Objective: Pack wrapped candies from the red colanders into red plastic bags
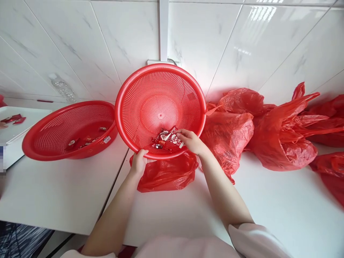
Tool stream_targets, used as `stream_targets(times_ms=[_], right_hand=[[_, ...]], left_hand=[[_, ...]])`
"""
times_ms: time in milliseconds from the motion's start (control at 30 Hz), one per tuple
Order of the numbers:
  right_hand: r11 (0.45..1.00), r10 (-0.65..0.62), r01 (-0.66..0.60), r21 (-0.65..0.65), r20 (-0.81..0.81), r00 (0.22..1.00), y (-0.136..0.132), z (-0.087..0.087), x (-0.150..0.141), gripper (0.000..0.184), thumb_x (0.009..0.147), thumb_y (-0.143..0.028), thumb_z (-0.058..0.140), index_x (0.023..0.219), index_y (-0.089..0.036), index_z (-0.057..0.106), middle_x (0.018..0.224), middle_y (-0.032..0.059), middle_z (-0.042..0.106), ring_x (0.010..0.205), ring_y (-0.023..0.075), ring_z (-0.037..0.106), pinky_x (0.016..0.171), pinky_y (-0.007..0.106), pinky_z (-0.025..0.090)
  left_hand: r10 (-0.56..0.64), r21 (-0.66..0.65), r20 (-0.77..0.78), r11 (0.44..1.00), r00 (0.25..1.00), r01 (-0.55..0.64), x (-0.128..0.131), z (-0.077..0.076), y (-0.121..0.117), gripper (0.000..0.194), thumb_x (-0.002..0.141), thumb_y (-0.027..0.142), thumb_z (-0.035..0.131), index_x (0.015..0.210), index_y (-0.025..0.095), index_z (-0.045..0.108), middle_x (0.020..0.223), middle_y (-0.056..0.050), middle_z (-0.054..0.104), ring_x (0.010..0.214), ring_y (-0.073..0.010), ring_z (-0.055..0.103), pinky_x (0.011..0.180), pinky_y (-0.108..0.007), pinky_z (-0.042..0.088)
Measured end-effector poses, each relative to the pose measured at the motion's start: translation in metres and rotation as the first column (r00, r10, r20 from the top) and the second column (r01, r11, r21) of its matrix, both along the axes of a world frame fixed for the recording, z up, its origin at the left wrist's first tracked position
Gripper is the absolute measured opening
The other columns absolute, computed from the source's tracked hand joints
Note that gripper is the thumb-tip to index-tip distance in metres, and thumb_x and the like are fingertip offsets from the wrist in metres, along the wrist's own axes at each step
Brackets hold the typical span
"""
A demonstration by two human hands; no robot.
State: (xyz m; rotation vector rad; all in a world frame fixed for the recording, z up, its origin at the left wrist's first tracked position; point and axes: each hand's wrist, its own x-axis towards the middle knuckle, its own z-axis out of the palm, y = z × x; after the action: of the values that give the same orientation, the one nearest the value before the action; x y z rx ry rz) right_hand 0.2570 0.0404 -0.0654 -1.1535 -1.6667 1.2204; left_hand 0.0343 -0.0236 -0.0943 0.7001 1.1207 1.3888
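A round red plastic colander basket (160,80) is tipped toward me over an open red plastic bag (169,175). My left hand (139,162) is closed on its near rim, thumb on the inner side. My right hand (189,140) reaches over the right part of the rim, with fingers pinched on a small red-and-white packet (171,134). More small wrapped packets (159,146) lie together at the low side of the basket, some dark red, some printed in white. Which packet edges the right fingertips hold is partly hidden.
Left stands a second red basket (40,147) with several packets inside. Beyond it are a white tray (34,111) and a clear plastic bottle (63,87). Filled red bags (228,136) line the tiled wall on the right. A seam splits the white tabletop (67,193).
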Motion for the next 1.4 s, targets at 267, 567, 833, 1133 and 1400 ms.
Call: stream_targets(times_ms=[267,567,833,1133,1400], right_hand=[[0.956,0.056,-0.172,-0.239,-0.425,0.903,-0.004,0.009,0.000,0.046,0.067,-0.037,0.083,0.105,-0.016,0.068,0.093,0.0038,0.074,0.079,0.0137,0.068,0.080,0.028,0.055],[0.897,0.440,-0.442,0.019,0.054,0.896,-0.018,0.020,0.004,0.040,0.083,-0.045,0.067,0.111,-0.017,0.071,0.097,0.0045,0.074,0.086,0.0178,0.068,0.082,0.032,0.054],[0.928,0.083,-0.229,0.295,0.436,0.896,-0.014,0.003,-0.006,0.027,0.090,-0.026,0.057,0.115,-0.019,0.066,0.113,0.0084,0.070,0.104,0.0198,0.065,0.093,0.033,0.047],[0.941,0.053,-0.238,0.243,0.586,0.808,0.001,-0.020,-0.008,0.027,0.084,-0.008,0.053,0.101,-0.019,0.071,0.101,0.0069,0.073,0.093,0.0183,0.066,0.086,0.027,0.046],[0.950,0.232,-0.297,0.095,0.420,0.877,-0.004,0.000,0.006,0.017,0.082,-0.017,0.058,0.091,-0.017,0.072,0.078,0.0013,0.072,0.071,0.0139,0.064,0.068,0.023,0.047]], left_hand=[[-0.009,0.016,-0.019,1.000,1.000,0.009,0.000,0.001,0.000,0.031,0.070,0.027,0.060,0.099,0.014,0.060,0.105,-0.008,0.068,0.098,-0.0286,0.066,0.079,-0.047,0.059],[-0.005,0.036,-0.011,0.999,1.000,0.005,-0.002,-0.004,0.002,0.038,0.073,0.026,0.057,0.109,0.016,0.062,0.103,-0.006,0.069,0.097,-0.0264,0.067,0.080,-0.045,0.060],[-0.032,0.020,0.012,0.999,0.999,0.032,0.000,-0.003,0.000,0.025,0.071,0.025,0.059,0.094,0.015,0.065,0.094,-0.006,0.070,0.096,-0.0283,0.067,0.077,-0.042,0.059],[-0.087,-0.044,0.052,0.995,0.995,0.089,0.001,-0.013,0.000,0.019,0.071,0.028,0.063,0.083,0.014,0.066,0.085,-0.008,0.070,0.092,-0.0310,0.067,0.073,-0.040,0.058],[-0.020,0.010,0.025,1.000,1.000,0.019,0.001,-0.006,0.001,0.025,0.068,0.025,0.062,0.091,0.015,0.063,0.098,-0.007,0.069,0.096,-0.0298,0.066,0.073,-0.041,0.059]])
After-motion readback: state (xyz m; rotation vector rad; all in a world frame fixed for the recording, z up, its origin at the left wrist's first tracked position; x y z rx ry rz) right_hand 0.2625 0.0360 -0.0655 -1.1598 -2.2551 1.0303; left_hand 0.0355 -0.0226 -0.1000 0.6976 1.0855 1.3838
